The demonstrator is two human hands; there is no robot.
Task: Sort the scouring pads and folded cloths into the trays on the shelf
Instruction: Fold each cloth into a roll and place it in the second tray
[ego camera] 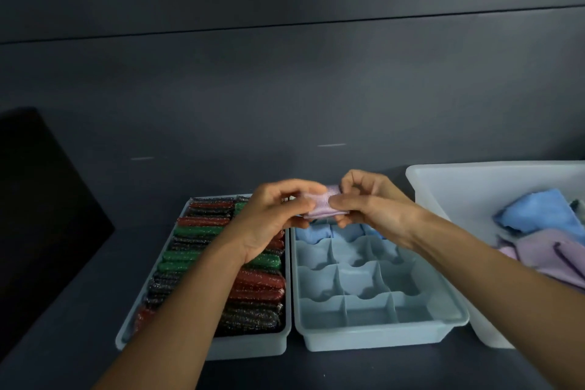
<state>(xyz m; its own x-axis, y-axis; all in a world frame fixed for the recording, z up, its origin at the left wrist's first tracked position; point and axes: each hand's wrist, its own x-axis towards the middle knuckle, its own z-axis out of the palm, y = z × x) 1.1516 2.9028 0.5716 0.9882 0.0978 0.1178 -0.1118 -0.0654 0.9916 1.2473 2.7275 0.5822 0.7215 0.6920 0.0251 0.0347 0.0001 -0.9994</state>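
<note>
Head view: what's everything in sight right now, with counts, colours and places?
left tray: one, pale grey, left on shelf
scouring pads: many, red, green and dark, packed in left tray
divided tray: one, pale blue, middle
folded cloths: count hidden, blue, divided tray's far row
lilac cloth: one, held above divided tray's far end
bin: one, white, right
loose cloths: several, blue and lilac, in bin
black panel: one, far left
left hand: pinches lilac cloth
right hand: pinches lilac cloth

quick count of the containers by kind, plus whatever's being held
open tray full of scouring pads: 1
divided tray: 1
white bin: 1
lilac cloth, pinched between left hand and right hand: 1
total: 4
</note>
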